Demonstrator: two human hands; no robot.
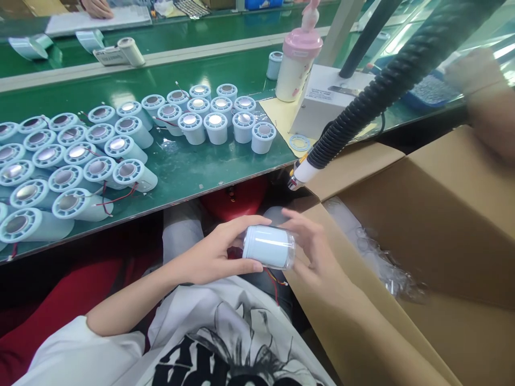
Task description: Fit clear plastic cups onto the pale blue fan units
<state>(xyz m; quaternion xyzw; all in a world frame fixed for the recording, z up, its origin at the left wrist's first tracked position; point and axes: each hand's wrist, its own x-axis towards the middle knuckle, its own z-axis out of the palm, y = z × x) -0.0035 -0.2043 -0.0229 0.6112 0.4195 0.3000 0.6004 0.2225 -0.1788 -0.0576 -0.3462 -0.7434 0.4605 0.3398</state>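
My left hand (229,249) grips a light blue cylinder (266,245) on its side, thumb below and fingers above. A clear plastic sleeve (291,250) surrounds it and sticks out past its right end. Red, yellow and black wires (276,279) hang beneath. My right hand (316,246), slightly blurred, is at the sleeve's right end with fingers apart; whether a fingertip touches the sleeve I cannot tell. On the green bench, many similar cylinders (129,171) stand or lean in rows, with ring-shaped tops and thin wires.
A cardboard box (454,225) with clear plastic pieces (382,257) stands at right. A black flexible hose with a metal nozzle (295,182) reaches over its near corner. Behind are a pink-lidded bottle (300,64) and white device (322,99). Another person's blurred arm (488,102) shows upper right.
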